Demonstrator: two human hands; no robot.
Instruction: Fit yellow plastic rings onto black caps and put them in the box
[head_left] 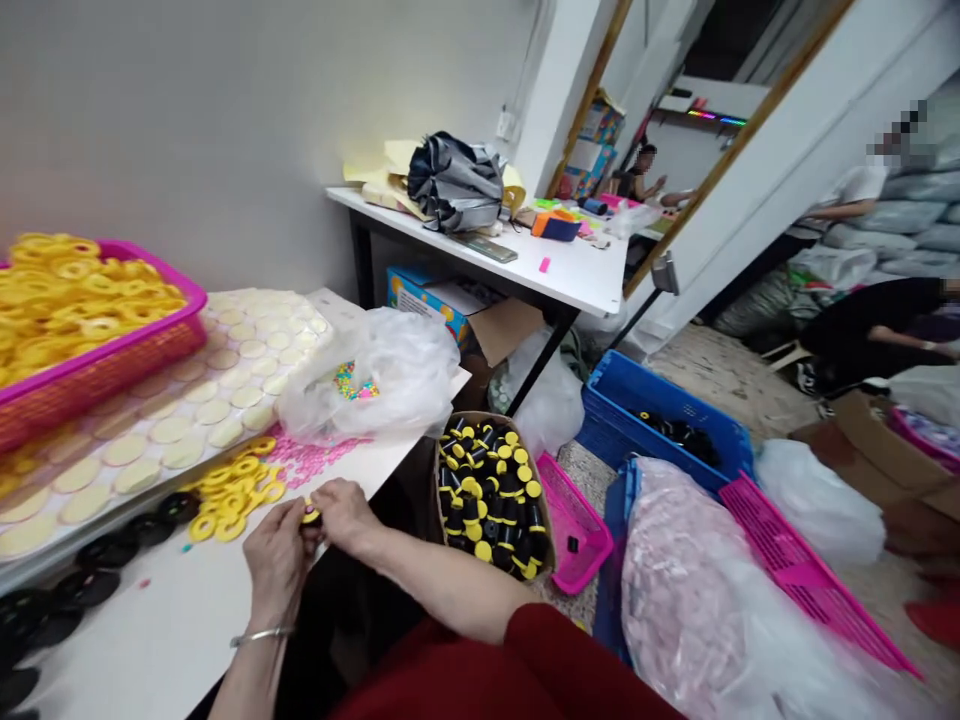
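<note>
Both hands meet at the near edge of the white surface (172, 620). The left hand (276, 560) and the right hand (343, 512) together hold one small yellow-and-black piece (310, 516), the fingers of each pinched on it from either side. It sits just above the surface edge, mostly hidden between the fingertips. A thin metal bracelet (259, 634) circles the left wrist.

Just beside the hands lies a loose heap of yellow rings (232, 490), too many and too overlapped to count. Left of them runs a row of black discs (97, 570), at least six showing. Behind is one tray of pale round discs (187, 400), dozens in rows, and one pink basket (97, 365) heaped with more yellow rings. One clear plastic bag (375, 375) rests on the surface near the rings, over a patch of small pink bits (311, 458).

Right of the surface, on the floor, one cardboard box (491, 495) is packed with black-and-yellow pieces. Next to it are two pink baskets, the nearer one (574, 520) almost empty, and one blue crate (660, 420).
</note>
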